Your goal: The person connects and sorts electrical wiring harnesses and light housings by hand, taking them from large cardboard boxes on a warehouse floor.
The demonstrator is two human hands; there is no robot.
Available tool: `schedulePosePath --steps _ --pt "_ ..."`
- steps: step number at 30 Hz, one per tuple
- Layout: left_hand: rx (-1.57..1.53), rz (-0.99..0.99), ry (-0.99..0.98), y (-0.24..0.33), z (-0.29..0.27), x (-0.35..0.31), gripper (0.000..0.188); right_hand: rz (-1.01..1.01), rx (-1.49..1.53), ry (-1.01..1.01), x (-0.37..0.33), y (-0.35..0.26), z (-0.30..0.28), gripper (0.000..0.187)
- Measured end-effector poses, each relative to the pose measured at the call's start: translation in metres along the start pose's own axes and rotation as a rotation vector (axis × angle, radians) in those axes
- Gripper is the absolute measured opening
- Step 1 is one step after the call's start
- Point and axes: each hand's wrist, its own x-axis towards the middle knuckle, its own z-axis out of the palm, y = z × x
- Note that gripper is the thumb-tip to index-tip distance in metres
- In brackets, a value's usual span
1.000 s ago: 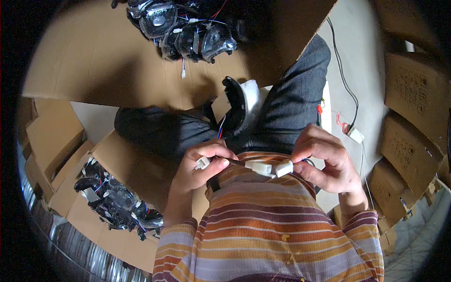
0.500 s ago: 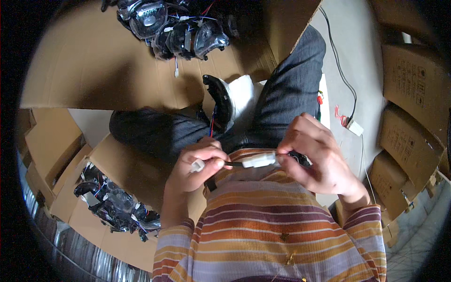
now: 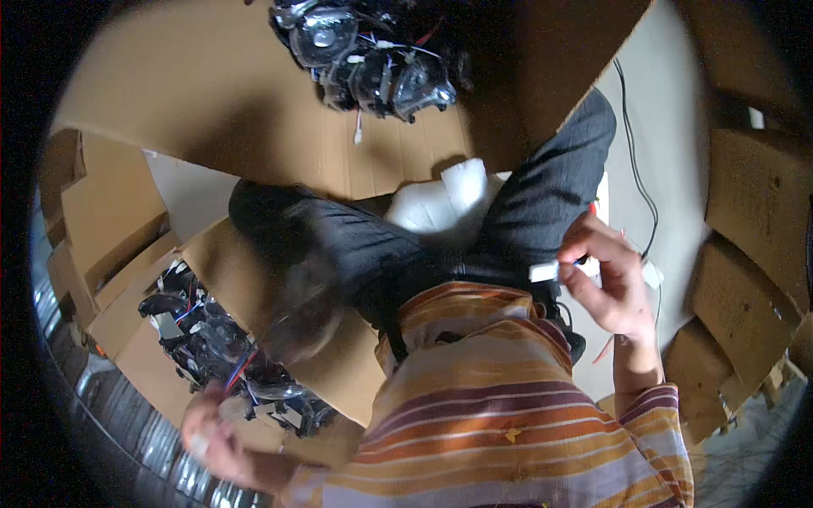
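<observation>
My left hand (image 3: 216, 436) is at the lower left, smeared by motion, over the open carton on that side. Red and blue wires (image 3: 240, 368) run from its fingers toward a blurred clear-lensed headlight (image 3: 301, 317) hanging by the carton's flap. A small white plug (image 3: 200, 444) shows against that hand. To the right of my lap, my right hand (image 3: 605, 279) pinches a white connector (image 3: 544, 271) between thumb and fingertips. More black-backed headlights (image 3: 212, 330) with wires lie in the left carton.
Ahead, a large open carton (image 3: 279, 140) holds several headlights (image 3: 394, 80). White padding (image 3: 436, 199) lies between my knees. Closed cartons (image 3: 754, 195) are stacked at the right, where a black cable (image 3: 633, 152) runs along the floor. Another open carton (image 3: 114, 203) stands far left.
My hands have parted. The left swung down and left with the wires, and the headlight left my lap toward the left carton. My right hand moved right, keeping the white connector.
</observation>
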Motion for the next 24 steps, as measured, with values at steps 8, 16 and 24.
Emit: schedulePosePath --steps 8,16,24 --pt "0.936 -0.409 0.247 0.028 -0.126 -0.073 0.03 -0.173 -0.035 -0.19 0.016 0.003 0.014 0.006" --pt "0.34 0.248 -0.39 0.006 0.121 0.123 0.021 -0.056 -0.073 -0.052 -0.003 0.018 0.009 0.007" --pt "-0.61 -0.41 -0.68 -0.014 0.39 0.267 0.045 0.045 0.021 -0.025 0.01 0.02 0.008 0.006"
